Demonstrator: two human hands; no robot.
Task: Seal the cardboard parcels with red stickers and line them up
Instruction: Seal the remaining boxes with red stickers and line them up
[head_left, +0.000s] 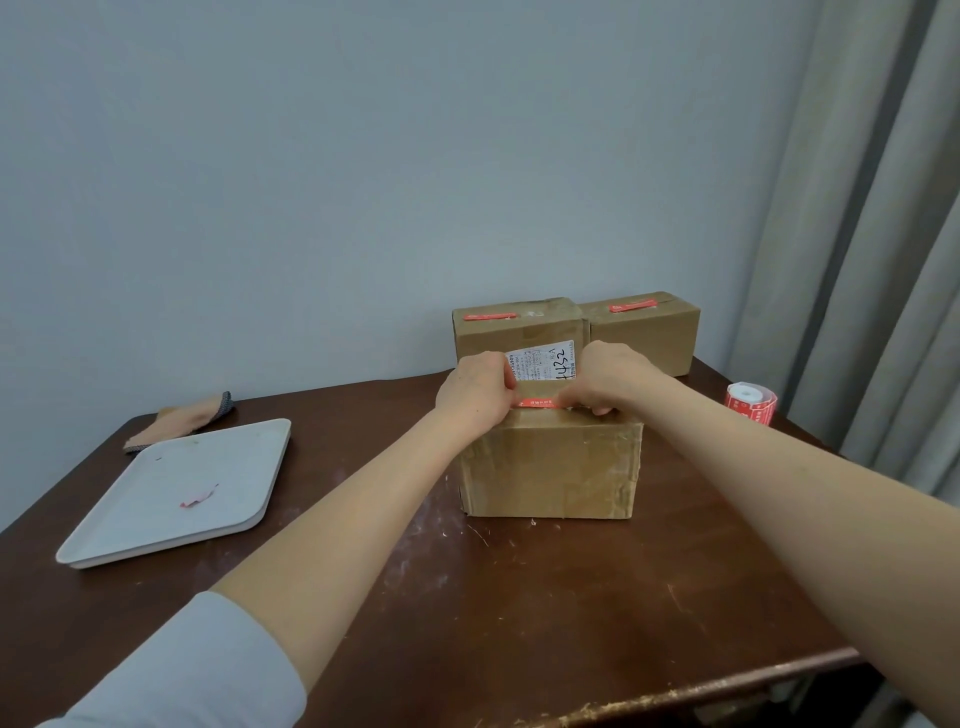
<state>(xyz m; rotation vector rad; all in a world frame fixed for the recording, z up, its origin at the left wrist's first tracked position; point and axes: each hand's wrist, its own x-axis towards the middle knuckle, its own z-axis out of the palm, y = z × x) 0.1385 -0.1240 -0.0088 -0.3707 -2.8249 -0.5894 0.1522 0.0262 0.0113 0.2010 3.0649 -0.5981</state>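
A brown cardboard parcel (550, 470) stands in the middle of the dark wooden table. A red sticker (540, 402) is stretched across its top edge, held at both ends by my left hand (475, 392) and my right hand (610, 376). Behind it, side by side against the wall, stand two more parcels: one with a white label (519, 325) and one to its right (647, 332), each with a red sticker on top. A roll of red stickers (750, 402) lies at the right edge of the table.
A white tray (156, 519) with a scrap of red backing paper (199, 496) sits at the left. A folded cloth (182, 418) lies behind it. Curtains (883, 234) hang at the right. The table's front edge (701, 691) is chipped.
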